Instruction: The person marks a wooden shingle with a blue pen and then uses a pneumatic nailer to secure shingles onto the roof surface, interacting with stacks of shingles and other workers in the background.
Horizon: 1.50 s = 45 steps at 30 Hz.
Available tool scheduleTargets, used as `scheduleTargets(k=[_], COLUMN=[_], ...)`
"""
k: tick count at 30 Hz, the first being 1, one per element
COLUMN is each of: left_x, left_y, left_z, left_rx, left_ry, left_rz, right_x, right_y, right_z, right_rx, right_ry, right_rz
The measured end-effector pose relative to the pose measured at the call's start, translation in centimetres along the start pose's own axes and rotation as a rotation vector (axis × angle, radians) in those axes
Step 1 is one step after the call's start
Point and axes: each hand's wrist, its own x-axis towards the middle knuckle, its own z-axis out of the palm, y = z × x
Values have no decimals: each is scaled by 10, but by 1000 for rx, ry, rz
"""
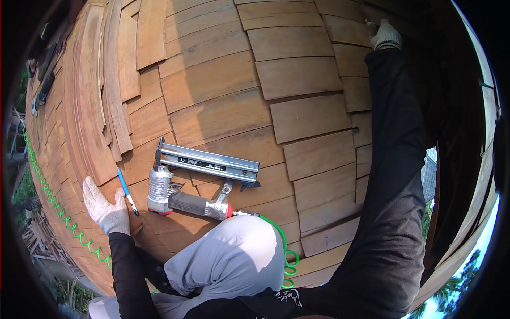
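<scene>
Right hand fingers hidden, left hand flat

I am on an outdoor roofing site: wooden shingle roof, pneumatic nail gun, coiled green air hose, treetops below.

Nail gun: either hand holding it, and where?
No. Nail gun lies free on the shingles. Left hand rests flat beside a blue pencil; right hand touches shingles.
</scene>
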Motion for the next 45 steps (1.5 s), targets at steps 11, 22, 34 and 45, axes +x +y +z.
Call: scheduleTargets(k=[11,22,34,45], left_x=[0,0,4,0], left_y=[5,12,12,11], left_z=[-6,-4,2,-1], left_rx=[25,8,9,7], left_ry=[-9,-9,-22,-11], left_rz=[-23,-37,-25,-45], right_x=[28,53,76,76], right_y=[-5,26,58,37], right_z=[1,28,44,48], right_rx=[-188,1397,514,509], right_ry=[-124,11,55,46], right_rz=[115,585,253,332])
